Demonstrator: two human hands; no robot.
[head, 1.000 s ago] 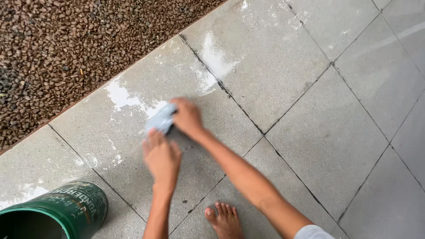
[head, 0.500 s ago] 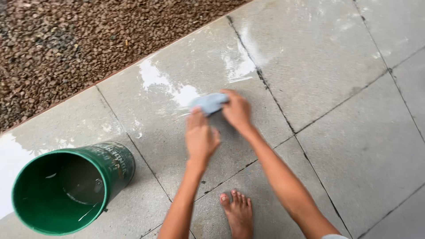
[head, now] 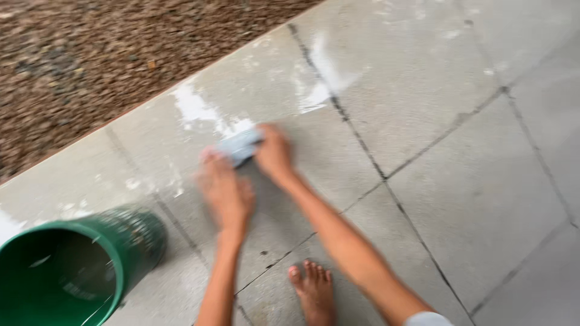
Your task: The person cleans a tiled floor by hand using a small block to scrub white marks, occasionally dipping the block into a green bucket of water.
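Green bucket [head: 78, 265] beside left hand [head: 226, 193]

Green bucket [head: 72, 271] lower left, blurred pale printed label on its side

Floor [head: 483, 181]: large grey stone tiles, dark joints running diagonally across your view, one long joint crossing from upper centre down to lower right. Wet white patches [head: 199, 108] shine on the tile near the far edge, and another streak sits beside the joint at upper centre. Beyond that edge, a bed of brown gravel [head: 90, 60]. Directly on the tiles: a green bucket [head: 72, 271] at lower left, open mouth toward you; a pale blue cloth [head: 238, 145] lying on the wet tile; your bare foot [head: 314, 293] at bottom centre, flat on the floor. The view is blurred.
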